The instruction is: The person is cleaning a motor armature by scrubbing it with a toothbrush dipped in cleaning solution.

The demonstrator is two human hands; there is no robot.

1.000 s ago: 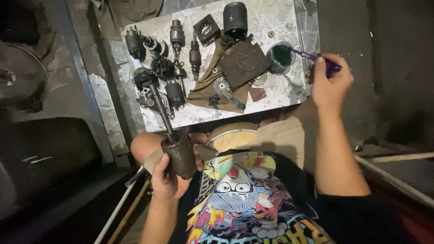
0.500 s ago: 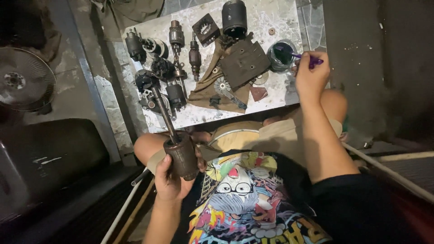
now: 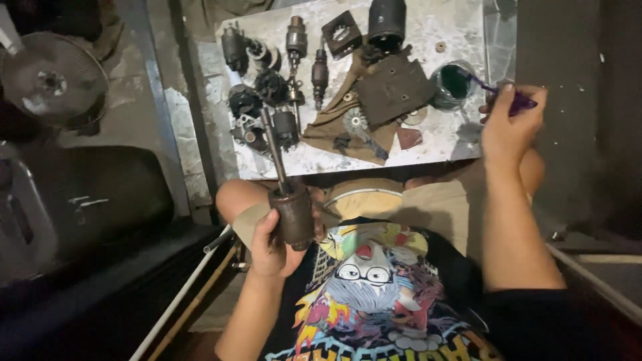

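My left hand (image 3: 271, 244) grips a rusty brown motor armature (image 3: 291, 215) by its thick drum, above my lap. Its thin shaft (image 3: 274, 150) points up toward the work board. My right hand (image 3: 509, 127) is raised at the board's right edge and holds a purple-handled brush (image 3: 513, 100). The brush's tip reaches toward a small round green pot (image 3: 455, 83) of dark liquid on the board.
A pale slab (image 3: 441, 144) on the floor carries several dark starter-motor parts (image 3: 267, 93), a black cylinder housing (image 3: 386, 21), a brown rag (image 3: 334, 120) and a dark square plate (image 3: 394, 87). A fan guard (image 3: 53, 77) lies at left, beside a dark seat (image 3: 93, 194). Rods (image 3: 187, 294) slant lower left.
My right hand has moved with the brush, first in toward the green pot, then slightly back to the right. My left hand keeps the armature in place.
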